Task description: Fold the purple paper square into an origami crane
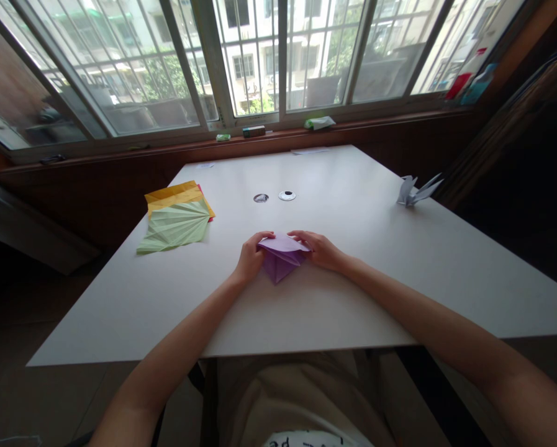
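My left grip [250, 256] is a bare hand with slim fingers, and my right grip [323, 251] matches it in build. Through my remote camera I see the left forearm [189, 324] bare too, narrow at the wrist and fuller toward the elbow; the right forearm [399, 301] tapers the same way. Low in my view is a tan-brown garment [301, 391], loose and softly creased. It carries a white patch [310, 439] with black lettering, cut off too soon for me to read.
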### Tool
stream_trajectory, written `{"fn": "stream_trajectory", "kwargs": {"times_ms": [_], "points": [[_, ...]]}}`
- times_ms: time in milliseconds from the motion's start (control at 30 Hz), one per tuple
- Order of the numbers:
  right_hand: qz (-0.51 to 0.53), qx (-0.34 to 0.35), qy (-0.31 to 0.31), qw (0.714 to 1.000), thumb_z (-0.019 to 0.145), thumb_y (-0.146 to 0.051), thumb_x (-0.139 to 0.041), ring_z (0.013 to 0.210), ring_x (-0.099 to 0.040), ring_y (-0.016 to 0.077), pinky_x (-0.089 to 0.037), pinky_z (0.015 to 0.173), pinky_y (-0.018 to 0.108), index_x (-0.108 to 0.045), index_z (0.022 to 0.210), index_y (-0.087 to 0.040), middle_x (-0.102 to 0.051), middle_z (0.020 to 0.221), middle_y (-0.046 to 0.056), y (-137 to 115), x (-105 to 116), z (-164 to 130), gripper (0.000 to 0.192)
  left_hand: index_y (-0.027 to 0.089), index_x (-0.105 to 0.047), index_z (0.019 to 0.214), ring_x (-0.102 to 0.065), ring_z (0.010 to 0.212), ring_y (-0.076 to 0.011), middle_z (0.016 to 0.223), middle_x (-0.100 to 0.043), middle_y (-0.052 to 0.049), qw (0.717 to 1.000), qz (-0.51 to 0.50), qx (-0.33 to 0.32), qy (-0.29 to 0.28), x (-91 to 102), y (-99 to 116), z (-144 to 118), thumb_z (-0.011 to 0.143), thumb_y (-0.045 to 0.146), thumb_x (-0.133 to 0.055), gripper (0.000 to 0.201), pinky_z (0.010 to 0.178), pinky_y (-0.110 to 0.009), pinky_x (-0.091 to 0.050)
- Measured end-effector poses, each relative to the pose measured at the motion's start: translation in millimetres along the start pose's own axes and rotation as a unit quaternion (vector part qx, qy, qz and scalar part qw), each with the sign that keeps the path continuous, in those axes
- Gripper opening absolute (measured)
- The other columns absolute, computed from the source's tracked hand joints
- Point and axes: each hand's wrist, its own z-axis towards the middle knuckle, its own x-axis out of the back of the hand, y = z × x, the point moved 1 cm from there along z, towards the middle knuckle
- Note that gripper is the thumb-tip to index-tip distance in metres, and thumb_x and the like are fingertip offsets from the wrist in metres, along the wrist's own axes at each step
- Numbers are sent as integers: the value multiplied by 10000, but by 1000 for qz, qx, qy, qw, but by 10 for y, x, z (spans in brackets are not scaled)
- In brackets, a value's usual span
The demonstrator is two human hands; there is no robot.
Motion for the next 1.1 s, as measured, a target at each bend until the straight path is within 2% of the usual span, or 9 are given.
{"fn": "stream_trajectory", "kwargs": {"times_ms": [467, 700, 1100], "points": [[-9, 28, 9, 1000, 767, -164, -537, 890, -619, 177, -490, 773, 302, -546, 1126, -210, -642, 1042, 84, 17, -15, 11, 363, 174, -631, 912, -572, 1024, -186, 1073, -641, -55, 1000, -1, 7, 1, 2, 7, -5, 654, 44, -434, 349, 923, -336, -421], [-35, 35, 17, 999, 817, -195, -482, 843, -618, 176, -487, 750, 303, -547, 1133, -193, -650, 997, 89, -4, -13, 18, 323, 167, -622, 905, -570, 998, -169, 1033, -642, -50, 1000, 19, -6, -24, -16, 11, -3, 617, -2, -399, 402, 884, -307, -443], [1, 37, 6, 999, 761, -123, -495, 881, -618, 174, -488, 769, 295, -542, 1142, -199, -639, 1047, 77, 12, 6, 6, 392, 166, -621, 939, -554, 1049, -184, 1087, -622, -60, 999, -10, 11, -40, -23, -10, 2, 594, 17, -391, 440, 914, -323, -437]]}}
